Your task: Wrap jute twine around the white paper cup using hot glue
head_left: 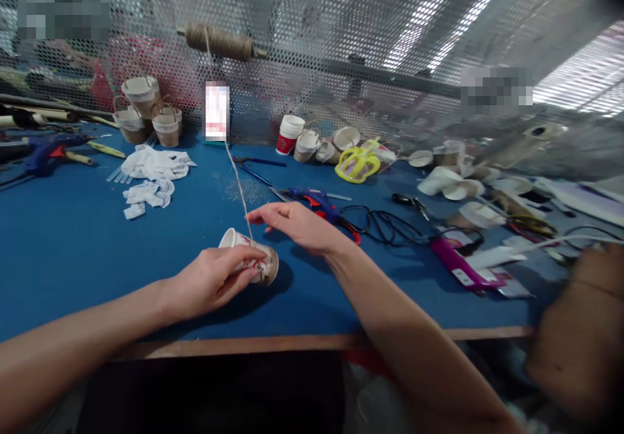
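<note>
My left hand (214, 281) is closed around a white paper cup (234, 238) with red print, tilted on its side with its mouth to the upper left. Twine is wrapped round the cup's base end (272, 269). A taut strand of twine (237, 180) runs from that cup up towards a spool of brown twine (219, 41) on a rod at the mesh wall. Just above the cup, the bent fingertips of my right hand (292, 223) meet the strand, thumb and index finger close together. Their exact grip on it is partly hidden.
Behind my right hand lie a blue glue gun (316, 201) and its black cable. Twine-wrapped cups (166, 125) stand at the back left near crumpled white paper (156, 161). A purple tool (461, 265) lies right, beside another person's arm (580, 323).
</note>
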`<state>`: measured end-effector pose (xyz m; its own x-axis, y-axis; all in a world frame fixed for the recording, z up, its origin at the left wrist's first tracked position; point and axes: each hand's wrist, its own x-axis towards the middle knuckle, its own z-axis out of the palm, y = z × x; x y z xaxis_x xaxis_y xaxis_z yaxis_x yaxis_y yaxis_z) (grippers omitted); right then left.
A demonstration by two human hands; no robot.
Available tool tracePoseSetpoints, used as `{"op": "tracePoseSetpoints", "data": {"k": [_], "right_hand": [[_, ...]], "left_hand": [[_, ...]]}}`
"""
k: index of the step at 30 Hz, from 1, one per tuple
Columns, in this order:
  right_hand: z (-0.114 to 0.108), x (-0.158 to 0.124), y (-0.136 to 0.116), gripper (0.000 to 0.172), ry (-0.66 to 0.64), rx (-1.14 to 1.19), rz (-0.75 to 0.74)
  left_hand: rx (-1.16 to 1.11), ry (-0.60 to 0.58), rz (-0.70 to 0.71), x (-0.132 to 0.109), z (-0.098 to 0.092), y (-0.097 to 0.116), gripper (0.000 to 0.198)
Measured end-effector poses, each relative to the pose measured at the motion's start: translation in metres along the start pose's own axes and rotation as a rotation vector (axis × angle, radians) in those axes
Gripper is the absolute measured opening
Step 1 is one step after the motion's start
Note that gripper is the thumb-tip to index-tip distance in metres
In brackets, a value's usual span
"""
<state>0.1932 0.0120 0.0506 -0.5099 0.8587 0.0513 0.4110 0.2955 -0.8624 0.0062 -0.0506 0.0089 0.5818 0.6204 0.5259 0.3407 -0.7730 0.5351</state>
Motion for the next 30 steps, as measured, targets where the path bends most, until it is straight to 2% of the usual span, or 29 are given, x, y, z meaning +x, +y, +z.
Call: {"op": "tracePoseSetpoints", "data": {"k": [1,3,6,11,15,21,30], "right_hand": [[0.008,-0.002,-0.008,0.025,-0.054,0.089,0.004],[0.017,-0.006,-0.016,0.018,-0.064,0.213,0.031],[0.018,-0.009,-0.015,0.015,0.023,0.29,0.03],[0.011,-0.015,-0.008,0.014,0.204,0.315,-0.047],[0.009,-0.018,-0.01,0.013,0.248,0.306,-0.073],[0.009,-0.018,-0.01,0.012,0.229,0.237,-0.046],[0.011,-0.017,-0.008,0.015,0.261,0.17,-0.011]], "left_hand": [[-0.014,-0.012,-0.005,0.0,0.0,0.0,0.02],[-0.042,-0.026,-0.026,0.001,-0.001,0.001,0.019],[-0.07,-0.015,-0.076,0.0,-0.003,0.002,0.021],[-0.118,0.088,-0.26,0.002,-0.007,0.004,0.028],[-0.182,0.112,-0.334,0.006,-0.008,0.005,0.024],[-0.202,0.066,-0.345,0.006,-0.008,0.008,0.022],[-0.209,0.091,-0.355,0.005,-0.008,0.007,0.022]]}}
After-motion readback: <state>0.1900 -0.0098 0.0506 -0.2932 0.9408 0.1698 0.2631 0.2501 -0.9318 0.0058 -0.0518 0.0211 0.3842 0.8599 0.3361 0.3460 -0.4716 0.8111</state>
